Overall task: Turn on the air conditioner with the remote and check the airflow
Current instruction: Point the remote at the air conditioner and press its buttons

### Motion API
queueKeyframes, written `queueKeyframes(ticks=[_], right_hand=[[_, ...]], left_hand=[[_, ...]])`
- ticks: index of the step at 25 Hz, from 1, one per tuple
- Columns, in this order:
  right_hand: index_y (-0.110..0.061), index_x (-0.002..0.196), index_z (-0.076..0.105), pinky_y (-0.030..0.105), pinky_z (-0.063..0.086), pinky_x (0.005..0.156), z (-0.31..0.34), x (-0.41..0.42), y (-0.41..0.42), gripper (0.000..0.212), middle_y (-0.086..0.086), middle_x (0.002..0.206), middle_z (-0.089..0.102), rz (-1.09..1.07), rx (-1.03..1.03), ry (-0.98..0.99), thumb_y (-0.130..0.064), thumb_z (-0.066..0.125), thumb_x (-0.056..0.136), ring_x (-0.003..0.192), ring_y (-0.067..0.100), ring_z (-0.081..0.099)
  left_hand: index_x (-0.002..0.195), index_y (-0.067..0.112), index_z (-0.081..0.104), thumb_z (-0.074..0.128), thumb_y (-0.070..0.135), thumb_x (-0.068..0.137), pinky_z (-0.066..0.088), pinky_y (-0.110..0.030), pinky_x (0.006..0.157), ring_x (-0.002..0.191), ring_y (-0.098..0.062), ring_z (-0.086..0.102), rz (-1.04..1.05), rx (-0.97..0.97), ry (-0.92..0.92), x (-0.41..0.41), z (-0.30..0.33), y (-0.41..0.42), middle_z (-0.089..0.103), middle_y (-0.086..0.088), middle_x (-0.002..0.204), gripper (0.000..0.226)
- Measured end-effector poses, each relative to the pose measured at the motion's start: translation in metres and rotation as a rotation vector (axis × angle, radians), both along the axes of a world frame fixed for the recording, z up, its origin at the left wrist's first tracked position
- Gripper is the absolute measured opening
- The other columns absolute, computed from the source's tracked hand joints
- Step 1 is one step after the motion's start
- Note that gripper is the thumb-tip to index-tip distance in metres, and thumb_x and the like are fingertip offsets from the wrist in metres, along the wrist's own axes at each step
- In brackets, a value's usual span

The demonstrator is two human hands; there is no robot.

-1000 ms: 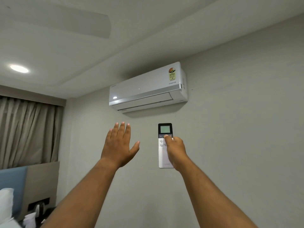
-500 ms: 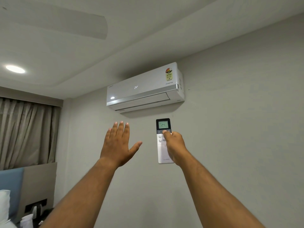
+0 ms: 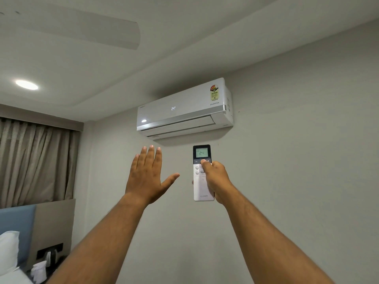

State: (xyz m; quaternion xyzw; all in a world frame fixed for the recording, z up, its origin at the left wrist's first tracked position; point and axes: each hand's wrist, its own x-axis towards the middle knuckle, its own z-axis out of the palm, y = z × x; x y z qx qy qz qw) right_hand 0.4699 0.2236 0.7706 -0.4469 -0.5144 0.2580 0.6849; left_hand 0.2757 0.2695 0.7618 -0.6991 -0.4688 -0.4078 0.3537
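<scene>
right hand (image 3: 215, 177) clasps remote (image 3: 203, 181) below air conditioner (image 3: 184, 109).

"24°" lit on front panel of air conditioner (image 3: 184, 111); "INVERTER" printed near its right end, under a colourful sticker (image 3: 214, 93) too small to read. "24" on remote (image 3: 203, 177) screen; "LLOYD" at its lower end.

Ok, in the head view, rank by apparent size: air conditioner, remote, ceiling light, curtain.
1. curtain
2. air conditioner
3. remote, nearer the camera, so flattered
4. ceiling light
</scene>
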Motion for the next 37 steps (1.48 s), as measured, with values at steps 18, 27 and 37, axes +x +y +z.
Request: queueKeyframes(ticks=[18,27,37], right_hand=[[-0.013,0.113,0.051,0.056,0.06,0.08,-0.008,-0.007,0.003,0.027,0.023,0.102,0.071,0.126,-0.025,0.098,-0.037,0.045,0.101,0.071,0.036,0.072],[-0.011,0.114,0.051,0.048,0.059,0.071,-0.008,-0.008,0.004,0.023,0.02,0.088,0.067,0.223,-0.064,0.162,-0.026,0.047,0.097,0.066,0.034,0.066],[-0.009,0.117,0.051,0.048,0.059,0.072,-0.011,-0.005,0.007,0.028,0.023,0.092,0.067,0.187,-0.057,0.109,-0.012,0.044,0.09,0.071,0.036,0.066]], left_hand=[[0.148,0.013,-0.006,0.001,0.081,0.074,-0.007,-0.04,0.114,0.146,-0.027,-0.008,-0.006,-0.015,-0.009,-0.011,0.0,0.001,-0.002,-0.011,0.16,0.101],[0.148,0.016,-0.007,-0.004,0.083,0.069,-0.006,-0.042,0.115,0.145,-0.027,-0.01,0.003,-0.033,0.003,-0.009,-0.002,0.007,-0.004,-0.01,0.159,0.103],[0.148,0.014,-0.002,-0.006,0.087,0.066,-0.007,-0.042,0.114,0.145,-0.028,-0.007,-0.016,-0.031,-0.002,-0.01,-0.004,0.012,0.0,-0.011,0.159,0.11]])
